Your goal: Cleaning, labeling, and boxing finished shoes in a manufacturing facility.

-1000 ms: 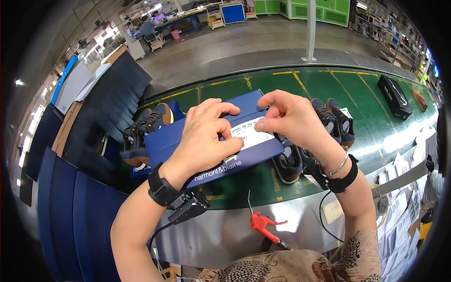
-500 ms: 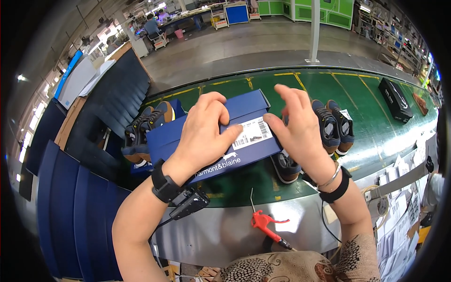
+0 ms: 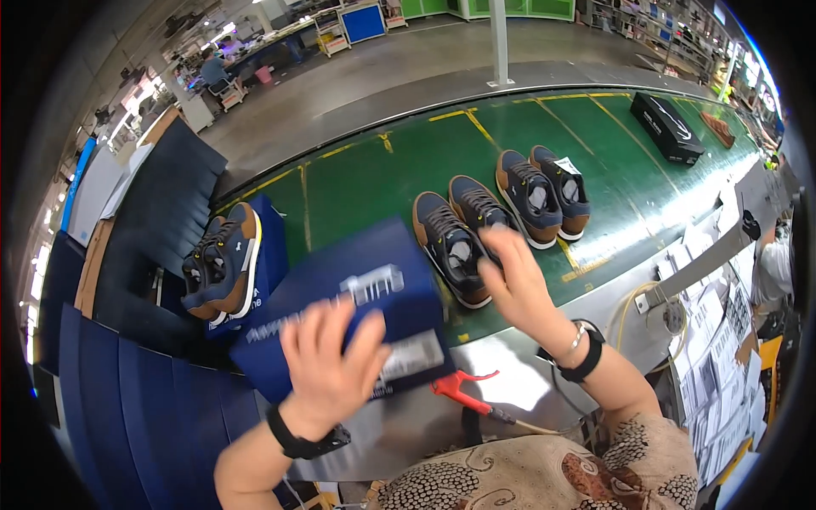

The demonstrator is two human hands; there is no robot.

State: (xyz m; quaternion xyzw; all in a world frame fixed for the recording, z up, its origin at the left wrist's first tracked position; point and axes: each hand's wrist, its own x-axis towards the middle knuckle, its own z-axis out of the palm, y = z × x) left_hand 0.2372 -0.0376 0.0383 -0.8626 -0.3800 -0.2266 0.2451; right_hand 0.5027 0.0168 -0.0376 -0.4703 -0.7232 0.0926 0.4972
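A navy shoebox (image 3: 323,280) with a white label lies tilted on the near left of the bench, smeared by motion. My left hand (image 3: 336,357) rests over its near side, fingers spread against the cardboard. To its right, my right hand (image 3: 523,285) is apart from the box, thumb and fingers open, beside the heel end of a navy and brown sneaker (image 3: 446,234). That sneaker's mate (image 3: 480,204) stands close by. Another pair of sneakers (image 3: 531,195) is farther right, one with a white tag. More sneakers (image 3: 225,263) sit on a blue box at the left.
The green bench top (image 3: 357,187) carries yellow lines. A red air gun (image 3: 463,393) lies on the metal near edge. Blue box parts (image 3: 127,408) stand at lower left. Far right are a black box (image 3: 667,127) and a brown shoe piece (image 3: 718,129); papers (image 3: 722,340) hang nearer.
The shoebox has turned and shifted left and nearer, uncovering the middle sneakers. My left hand has moved nearer along with it; my right hand has dropped lower, toward those sneakers. The view has shifted.
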